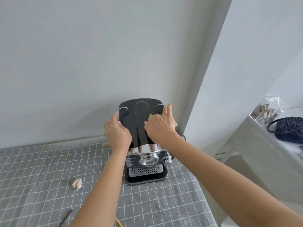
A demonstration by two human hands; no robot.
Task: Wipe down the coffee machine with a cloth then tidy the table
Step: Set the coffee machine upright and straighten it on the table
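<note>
A black and chrome coffee machine stands at the back of the table by the wall corner, its drip tray facing me. My left hand clasps the machine's left side, thumb on the glossy top and fingers down the flank. My right hand lies over the top right edge, one finger stretched toward the chrome rail and the others curled over the side. A small pale patch shows just right of that hand; I cannot tell if it is a cloth.
The table wears a grey grid-pattern cloth. On it lie a crumpled pale paper ball, a dark stick and a yellow pencil near the front edge. To the right, another surface holds a clear box and a dark blue pouch.
</note>
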